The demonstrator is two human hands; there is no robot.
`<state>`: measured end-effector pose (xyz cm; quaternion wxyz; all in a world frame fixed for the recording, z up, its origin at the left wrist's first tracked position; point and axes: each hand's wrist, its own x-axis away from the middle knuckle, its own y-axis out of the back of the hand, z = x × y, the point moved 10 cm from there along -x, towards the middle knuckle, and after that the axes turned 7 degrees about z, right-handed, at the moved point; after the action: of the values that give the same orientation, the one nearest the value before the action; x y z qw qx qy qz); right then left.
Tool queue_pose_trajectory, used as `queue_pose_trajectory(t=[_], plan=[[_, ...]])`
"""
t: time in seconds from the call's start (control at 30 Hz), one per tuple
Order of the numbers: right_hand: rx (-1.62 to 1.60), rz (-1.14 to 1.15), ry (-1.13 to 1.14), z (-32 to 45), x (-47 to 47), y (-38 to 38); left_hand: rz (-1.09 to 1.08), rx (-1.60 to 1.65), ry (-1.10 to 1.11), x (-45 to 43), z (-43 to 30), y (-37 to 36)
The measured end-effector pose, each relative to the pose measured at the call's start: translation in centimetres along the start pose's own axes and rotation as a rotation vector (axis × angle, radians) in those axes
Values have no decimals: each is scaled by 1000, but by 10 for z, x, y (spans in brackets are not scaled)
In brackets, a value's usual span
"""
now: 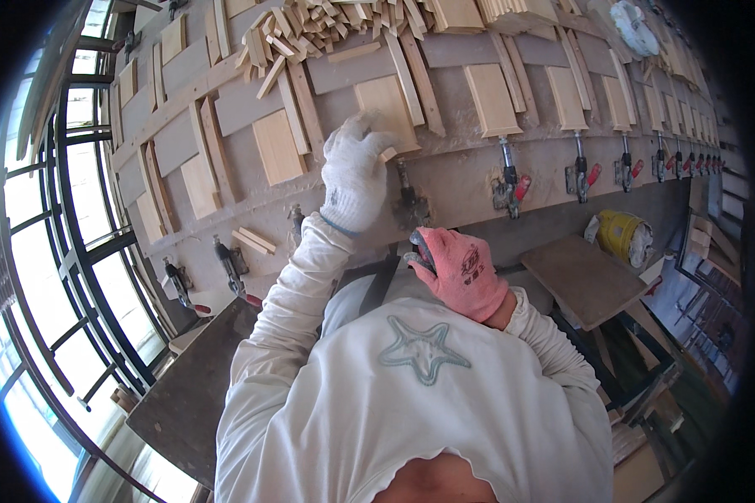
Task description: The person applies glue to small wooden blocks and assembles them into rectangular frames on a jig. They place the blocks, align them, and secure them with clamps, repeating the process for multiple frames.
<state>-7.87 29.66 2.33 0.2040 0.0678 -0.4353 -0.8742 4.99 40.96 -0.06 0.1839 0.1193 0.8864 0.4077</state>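
My left hand (pixel 357 166), in a white knit glove, reaches over a flat wooden panel (pixel 387 104) on the sloping bench. Its blurred fingers lie over the panel's left side. By the thumb pokes the end of a small wooden strip (pixel 387 154), which the hand appears to hold; the rest is hidden. Below the panel's near end is a toggle clamp (pixel 408 196) fixed to the bench front. My right hand (pixel 462 270), in a pink glove with a dark palm and printed marks, is curled just below that clamp, apparently around its handle, mostly hidden by the fingers.
More panels (pixel 492 97) lie between wooden rails, with toggle clamps (pixel 509 179) along the bench front. Small strips are heaped (pixel 308 31) at the back; two lie by the left clamps (pixel 253 241). A brown board (pixel 585 280) and yellow bucket (pixel 623 236) stand at right, a dark board (pixel 189 383) at left.
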Motion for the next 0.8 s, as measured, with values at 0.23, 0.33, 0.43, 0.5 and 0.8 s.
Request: queue_pose_trajectory(t=[0.23, 0.33, 0.43, 0.5, 0.8], plan=[[-23, 67, -41, -3, -1, -3, 48, -55, -117, 10, -14, 12], [12, 11, -10, 2, -2, 2, 90, -101, -229, 9, -22, 3], [11, 13, -24, 0, -5, 2, 101, -95, -248, 6, -20, -3], [-25, -25, -44, -3, -8, 6, 113, -106, -254, 6, -19, -7], [-35, -20, -129, -13, -20, 3, 134, -105, -240, 5, -18, -8]])
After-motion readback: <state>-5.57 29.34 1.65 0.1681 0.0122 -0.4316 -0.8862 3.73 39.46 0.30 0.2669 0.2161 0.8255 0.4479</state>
